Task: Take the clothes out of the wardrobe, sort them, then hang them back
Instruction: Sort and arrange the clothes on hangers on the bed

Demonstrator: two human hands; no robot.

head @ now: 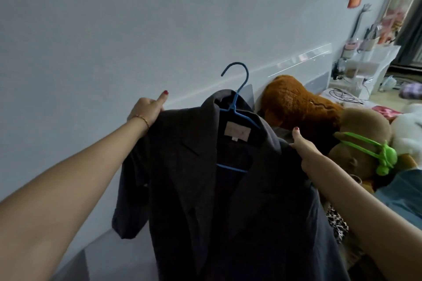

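Observation:
A dark grey jacket (pixel 228 201) with a pink neck label hangs on a blue hanger (pixel 237 98), held up in front of a pale wall. My left hand (pixel 148 107) grips the jacket's left shoulder, thumb sticking up. At the other shoulder, my right hand (pixel 303 146) grips the cloth, with its fingers hidden behind the fabric. The hanger's hook points up and hangs on nothing.
Behind the jacket to the right lie brown plush toys (pixel 296 102), one wearing green glasses (pixel 374 150), on a bed with a blue cloth (pixel 406 196) and a leopard-print piece (pixel 338 223). A white shelf unit (pixel 370 64) with small items stands at the far right.

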